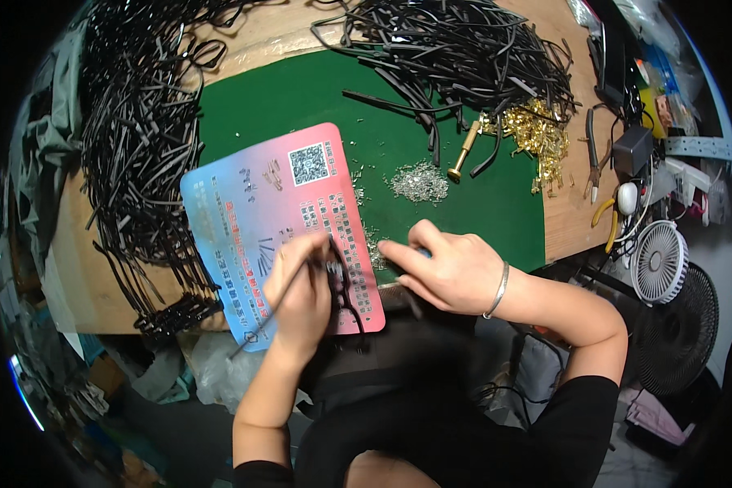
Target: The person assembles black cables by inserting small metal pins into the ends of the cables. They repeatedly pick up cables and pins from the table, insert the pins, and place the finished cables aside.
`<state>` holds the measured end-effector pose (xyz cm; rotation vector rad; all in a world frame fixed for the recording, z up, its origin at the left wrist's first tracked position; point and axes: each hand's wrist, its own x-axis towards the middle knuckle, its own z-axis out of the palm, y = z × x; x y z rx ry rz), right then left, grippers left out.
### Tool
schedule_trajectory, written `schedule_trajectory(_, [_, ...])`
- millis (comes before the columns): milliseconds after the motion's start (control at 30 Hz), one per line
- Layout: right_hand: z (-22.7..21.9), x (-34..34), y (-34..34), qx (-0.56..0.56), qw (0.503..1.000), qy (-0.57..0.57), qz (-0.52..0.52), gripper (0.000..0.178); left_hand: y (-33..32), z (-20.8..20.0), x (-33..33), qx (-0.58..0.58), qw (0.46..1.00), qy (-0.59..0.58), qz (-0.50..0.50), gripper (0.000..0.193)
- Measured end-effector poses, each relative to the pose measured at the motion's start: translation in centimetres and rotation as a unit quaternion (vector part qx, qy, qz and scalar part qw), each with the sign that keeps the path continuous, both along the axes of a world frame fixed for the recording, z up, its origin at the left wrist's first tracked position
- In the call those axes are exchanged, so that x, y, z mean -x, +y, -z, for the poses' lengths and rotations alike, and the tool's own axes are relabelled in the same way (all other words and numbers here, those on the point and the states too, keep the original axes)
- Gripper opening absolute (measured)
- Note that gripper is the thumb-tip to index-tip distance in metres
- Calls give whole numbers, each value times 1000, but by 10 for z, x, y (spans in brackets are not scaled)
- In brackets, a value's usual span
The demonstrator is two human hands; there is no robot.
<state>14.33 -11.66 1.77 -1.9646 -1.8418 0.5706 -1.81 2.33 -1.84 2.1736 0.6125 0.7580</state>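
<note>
My left hand is closed round a dark eyeglass frame. A thin dark temple sticks out past its wrist side, over a pink and blue printed mat. My right hand is curled, with its index fingertip at a small scatter of silver screws by the mat's right edge. Something blue shows between its fingers, too covered to name. Beyond that hand lies a larger heap of tiny silver screws. A few small metal pieces rest on the printed mat.
Under everything is a green mat on a wooden table. Piles of black temples and dark eyewear parts lie behind and left. Gold-coloured parts, a brass screwdriver, pliers and a white fan are at right.
</note>
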Motion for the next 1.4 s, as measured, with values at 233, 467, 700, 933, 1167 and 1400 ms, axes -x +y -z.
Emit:
schedule_trajectory(233, [-6, -1, -11, 58, 997, 17, 42, 48, 13, -8, -6, 19, 1000, 14, -18, 36])
schedule_trajectory(467, [2, 5, -14, 6, 995, -24, 96, 35, -6, -22, 27, 234, 971, 46, -11, 29])
schedule_trajectory(700, [5, 6, -20, -1, 991, -77, 106, 42, -27, -20, 50, -69, 972, 23, 221, 22])
schedule_trajectory(933, [9, 8, -21, -10, 990, -117, 77, 47, -30, 4, 50, -137, 977, 8, 164, 23])
schedule_trajectory(1167, [9, 8, -21, -10, 990, -108, 91, 47, -24, 1, 44, -69, 984, 11, 165, 20])
schedule_trajectory(1400, [12, 10, -22, -11, 988, -135, 71, 49, -30, 0, 43, -80, 983, 40, 157, 23])
